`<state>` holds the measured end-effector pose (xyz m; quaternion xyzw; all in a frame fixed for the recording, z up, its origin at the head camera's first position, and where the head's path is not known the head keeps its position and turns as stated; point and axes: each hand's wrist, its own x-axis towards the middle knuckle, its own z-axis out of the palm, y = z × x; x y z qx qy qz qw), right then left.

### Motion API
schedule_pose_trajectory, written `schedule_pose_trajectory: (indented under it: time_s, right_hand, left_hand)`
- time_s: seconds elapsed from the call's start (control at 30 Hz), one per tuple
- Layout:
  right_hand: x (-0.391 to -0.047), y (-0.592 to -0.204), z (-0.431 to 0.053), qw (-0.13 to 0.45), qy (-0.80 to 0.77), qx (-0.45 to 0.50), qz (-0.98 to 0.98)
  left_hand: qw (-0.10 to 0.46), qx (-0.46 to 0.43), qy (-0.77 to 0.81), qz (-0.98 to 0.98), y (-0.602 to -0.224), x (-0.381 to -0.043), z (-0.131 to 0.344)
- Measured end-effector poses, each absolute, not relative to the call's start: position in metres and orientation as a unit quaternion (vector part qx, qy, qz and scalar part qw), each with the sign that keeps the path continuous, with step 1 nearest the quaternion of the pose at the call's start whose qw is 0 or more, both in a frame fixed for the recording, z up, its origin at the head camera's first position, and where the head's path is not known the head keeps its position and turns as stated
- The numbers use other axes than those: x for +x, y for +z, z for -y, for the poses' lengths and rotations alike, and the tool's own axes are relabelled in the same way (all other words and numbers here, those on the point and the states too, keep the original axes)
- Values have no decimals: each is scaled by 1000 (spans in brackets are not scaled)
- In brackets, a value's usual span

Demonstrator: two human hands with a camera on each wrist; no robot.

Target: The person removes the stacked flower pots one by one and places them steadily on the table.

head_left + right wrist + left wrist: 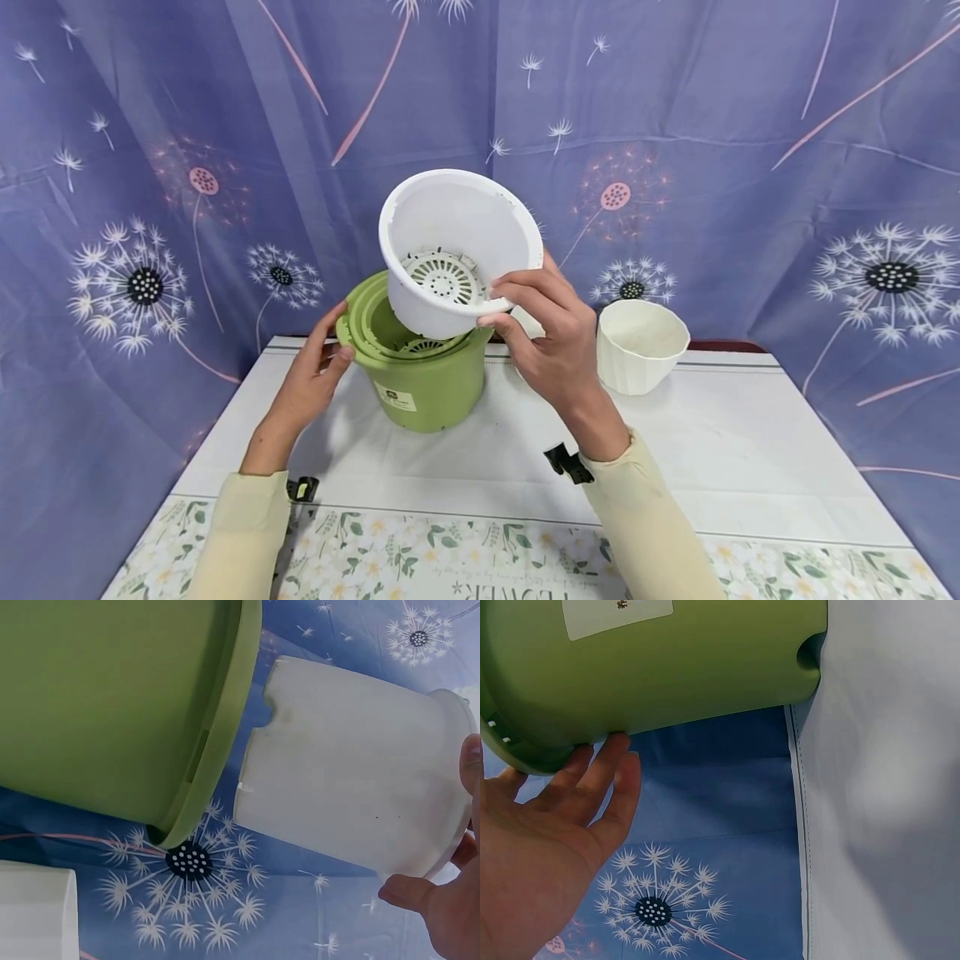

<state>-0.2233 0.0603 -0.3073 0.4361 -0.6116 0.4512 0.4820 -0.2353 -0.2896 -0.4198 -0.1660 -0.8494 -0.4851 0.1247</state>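
Note:
A white plastic flower pot point(461, 212) with a slotted base is tilted in the air, its open top toward the head camera. My right hand point(555, 342) pinches its rim, thumb outside and fingers over the edge. Below and to the left stands a green flower pot point(442, 392) with a paper label and smaller green pots nested inside it. The right wrist view shows the white pot's notched bottom point(259, 750) apart from the green rim point(225, 727). My left hand point(311, 383) grips the green pot's left rim between thumb and fingers.
A cream-white faceted pot point(637, 350) stands at the back right of the table. Another white piece point(527, 323) is mostly hidden behind my right hand. The table's white cloth point(712, 450) has a floral front band. A purple dandelion-print curtain point(712, 83) hangs behind.

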Motion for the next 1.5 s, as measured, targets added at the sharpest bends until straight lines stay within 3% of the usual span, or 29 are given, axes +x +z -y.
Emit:
schedule_pose_trajectory:
  time_s: [1.5]
  right_hand:
    - [-190, -312, -101, 547, 422, 379, 615]
  left_hand:
    - [132, -175, -485, 846, -420, -233, 290]
